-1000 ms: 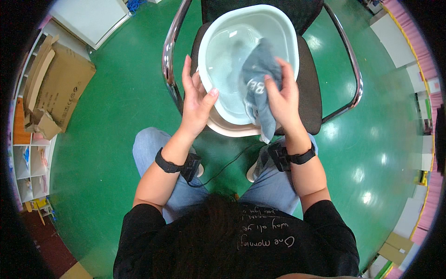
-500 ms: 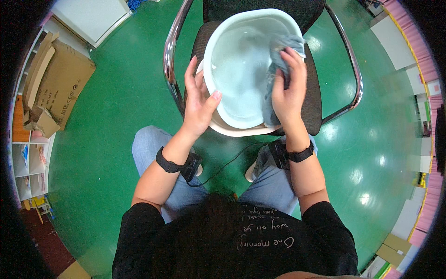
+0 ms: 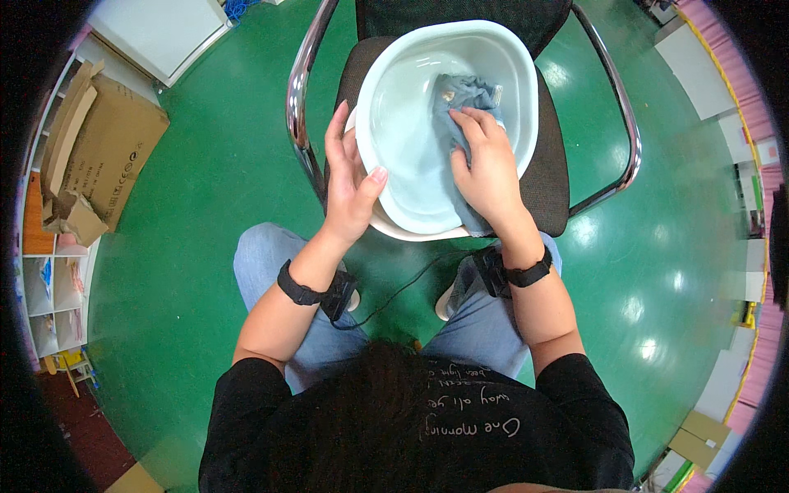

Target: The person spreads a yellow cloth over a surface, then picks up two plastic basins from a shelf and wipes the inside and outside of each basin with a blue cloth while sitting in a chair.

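Grey-blue cloth [image 3: 464,103] is back down inside the pale basin [image 3: 394,164] now; my right hand [image 3: 486,168] presses it flat against the wall, left hand [image 3: 349,185] gripping the near rim.

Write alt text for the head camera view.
Seen from above, a seated person's right hand presses a grey-blue cloth inside a pale basin on a black chair, while the left hand grips the basin's rim over a green floor.
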The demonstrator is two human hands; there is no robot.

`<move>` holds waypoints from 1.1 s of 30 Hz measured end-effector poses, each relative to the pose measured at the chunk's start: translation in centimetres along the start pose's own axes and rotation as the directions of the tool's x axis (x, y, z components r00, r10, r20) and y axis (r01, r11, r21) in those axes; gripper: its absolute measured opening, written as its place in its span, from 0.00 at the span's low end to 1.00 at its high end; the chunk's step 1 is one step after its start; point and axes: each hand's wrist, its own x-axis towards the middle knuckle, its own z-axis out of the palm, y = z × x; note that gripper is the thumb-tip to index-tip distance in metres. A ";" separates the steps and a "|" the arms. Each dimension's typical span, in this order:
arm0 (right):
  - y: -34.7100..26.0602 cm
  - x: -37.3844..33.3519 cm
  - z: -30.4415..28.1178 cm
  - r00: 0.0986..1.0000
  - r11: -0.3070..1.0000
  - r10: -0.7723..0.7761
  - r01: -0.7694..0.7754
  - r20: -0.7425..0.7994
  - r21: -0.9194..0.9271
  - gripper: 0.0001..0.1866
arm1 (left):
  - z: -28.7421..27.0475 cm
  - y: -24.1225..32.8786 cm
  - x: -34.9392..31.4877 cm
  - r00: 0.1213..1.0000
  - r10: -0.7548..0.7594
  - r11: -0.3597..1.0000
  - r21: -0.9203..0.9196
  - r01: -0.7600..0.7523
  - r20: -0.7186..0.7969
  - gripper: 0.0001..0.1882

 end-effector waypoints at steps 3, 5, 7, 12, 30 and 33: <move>-0.3 -0.1 0.0 1.000 1.000 0.004 -0.004 0.028 0.011 0.22 | 0.2 0.2 0.2 1.000 -0.002 1.000 -0.002 0.002 -0.006 0.47; -0.7 -0.2 -0.2 0.999 1.000 0.005 -0.006 0.047 0.012 0.22 | 0.3 0.2 0.2 1.000 -0.001 1.000 -0.004 0.001 -0.010 0.47; -1.0 -0.2 -0.4 0.995 0.999 0.010 -0.014 0.097 0.050 0.21 | 0.3 0.1 0.2 0.999 -0.024 1.000 -0.008 0.024 -0.023 0.47; -1.2 0.1 -1.0 0.989 0.995 -0.041 0.028 0.145 0.092 0.20 | 0.6 0.4 0.6 0.999 -0.025 1.000 0.000 0.025 -0.026 0.47; -0.2 0.3 -2.9 0.931 0.946 -0.271 0.212 0.243 0.243 0.17 | 2.6 -0.3 1.3 1.000 -0.011 1.000 0.025 0.011 -0.018 0.49; 0.2 0.5 -3.4 0.921 0.936 -0.302 0.237 0.248 0.262 0.17 | 3.1 -0.2 1.6 1.000 -0.010 1.000 0.027 0.010 -0.015 0.49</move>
